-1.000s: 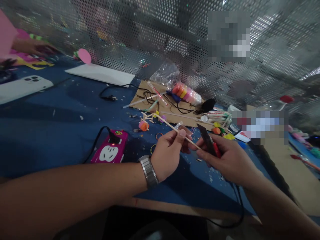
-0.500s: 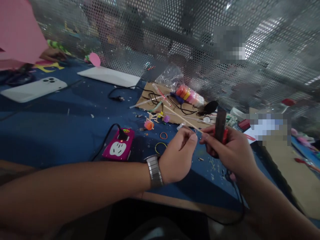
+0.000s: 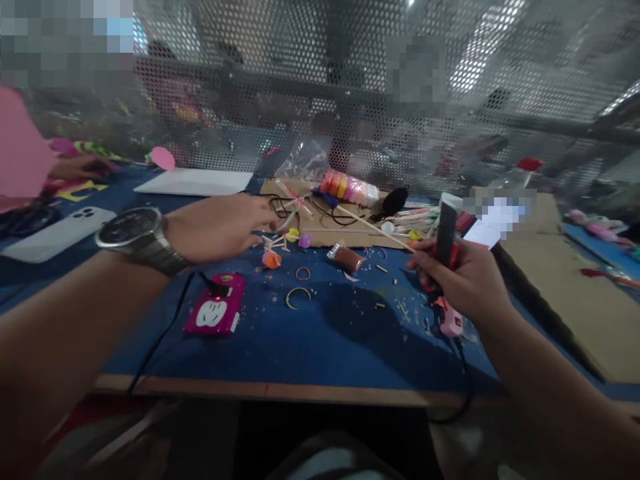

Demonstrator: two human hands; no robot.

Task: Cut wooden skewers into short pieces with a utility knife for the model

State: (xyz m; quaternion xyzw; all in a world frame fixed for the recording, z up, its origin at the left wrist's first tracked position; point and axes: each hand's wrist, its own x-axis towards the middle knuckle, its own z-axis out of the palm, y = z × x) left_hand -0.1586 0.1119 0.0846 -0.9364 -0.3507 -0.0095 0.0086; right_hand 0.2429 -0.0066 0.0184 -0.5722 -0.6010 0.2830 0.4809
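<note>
My left hand (image 3: pixel 220 225), a metal-band watch on its wrist, reaches over a small frame of short sticks (image 3: pixel 274 245). Its fingers are apart with nothing visible in them. An orange ball (image 3: pixel 272 260) sits at the frame's lower end, and yellow and purple lumps lie beside it. My right hand (image 3: pixel 457 277) is closed around a dark flat tool with red parts (image 3: pixel 445 233), its exact kind unclear. Between thumb and finger the same hand pinches a thin wooden stick (image 3: pixel 373 225) that points up and left. Below it lies a pink corded device (image 3: pixel 451 323).
A magenta power socket (image 3: pixel 214 313) with a plugged-in cord stands at left. A brown packet (image 3: pixel 346 257) and rubber bands lie mid-table. Cardboard (image 3: pixel 325 230) carries coloured clay tubs (image 3: pixel 350 187). A perforated metal screen (image 3: pixel 300 87) rises behind; another person's hand (image 3: pixel 83 165) is far left.
My left hand has moved from beside my right hand leftward to the stick frame, uncovering the brown packet. My right hand keeps the stick and tool. The view has shifted.
</note>
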